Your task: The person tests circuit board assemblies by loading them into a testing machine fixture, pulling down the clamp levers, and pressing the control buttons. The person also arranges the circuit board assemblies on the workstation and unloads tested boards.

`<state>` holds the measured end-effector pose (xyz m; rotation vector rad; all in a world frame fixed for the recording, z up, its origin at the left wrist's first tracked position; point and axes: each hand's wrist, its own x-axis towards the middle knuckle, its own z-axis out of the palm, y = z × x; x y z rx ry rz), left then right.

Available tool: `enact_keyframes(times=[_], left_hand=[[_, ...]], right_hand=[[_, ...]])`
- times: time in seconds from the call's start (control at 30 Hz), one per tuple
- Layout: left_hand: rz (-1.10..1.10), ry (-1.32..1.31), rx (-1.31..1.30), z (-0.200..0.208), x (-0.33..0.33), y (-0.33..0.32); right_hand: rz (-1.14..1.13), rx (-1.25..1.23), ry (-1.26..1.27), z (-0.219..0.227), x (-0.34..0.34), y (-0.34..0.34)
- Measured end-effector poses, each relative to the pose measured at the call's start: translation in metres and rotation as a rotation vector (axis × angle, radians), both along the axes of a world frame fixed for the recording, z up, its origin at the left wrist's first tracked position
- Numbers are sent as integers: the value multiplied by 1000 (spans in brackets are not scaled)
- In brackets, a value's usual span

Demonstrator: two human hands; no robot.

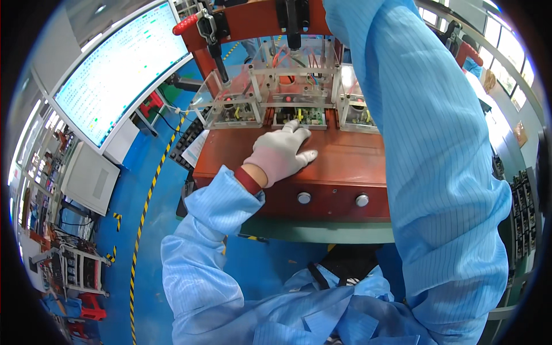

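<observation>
My left hand, in a pale glove, lies over the reddish-brown top of a test fixture. Its thumb is spread out to the right, and the fingertips reach the front edge of a green circuit board. Whether they press on the board or just rest against it I cannot tell. The board sits in the middle bay, below a clear acrylic frame with red and other wires inside. My right arm, in a blue striped sleeve, stretches up past the fixture; the right hand is beyond the top edge of the picture.
Toggle clamps with a red handle and a black plunger hang above the acrylic frame. Two round metal buttons, one a silver button, are on the fixture's front. A lit monitor stands at left, with a keyboard beside the fixture.
</observation>
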<state>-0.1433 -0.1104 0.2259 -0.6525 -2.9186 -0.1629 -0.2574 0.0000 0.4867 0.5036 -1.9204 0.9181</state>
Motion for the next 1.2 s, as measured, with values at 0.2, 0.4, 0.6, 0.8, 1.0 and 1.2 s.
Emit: enact_keyframes(times=[0.2,0.4,0.6,0.8,1.0,1.2], left_hand=[[-88,49,101,-6,47,2],[6,-63,95,2,90,21],[43,-1,123,-13,106,35],[-155,54,503,-22,123,46],[-602,10,711,-47,152,76],[-662,-209,861,-74,173,117]], right_hand=[[-124,156,184,-33,56,10],[91,950,-297,-187,150,22],[4,1091,-750,-207,105,21],[215,865,-718,-205,121,37],[121,541,-517,-183,221,140],[-479,262,-974,-232,350,311]])
